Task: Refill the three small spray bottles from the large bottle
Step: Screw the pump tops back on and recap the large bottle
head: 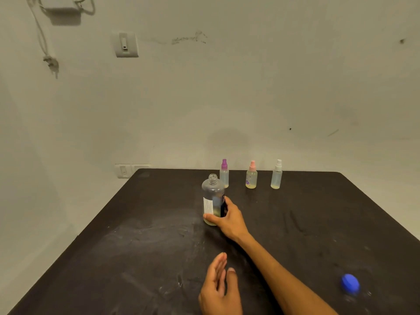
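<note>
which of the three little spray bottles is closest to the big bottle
The purple-capped spray bottle, leftmost in the row, stands just behind the large bottle gripped by the right hand. The pink-capped spray bottle and white-capped spray bottle stand farther right.

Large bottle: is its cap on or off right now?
Off. The large bottle, upright in the right hand, shows a bare threaded neck, and a blue cap lies apart on the table.

A dark table (113,258) with dusty white smears stands against a plain pale wall (250,87) that has a switch (126,45), a hanging cord (43,42), and a socket plate (127,171) by the table's far left corner.
</note>
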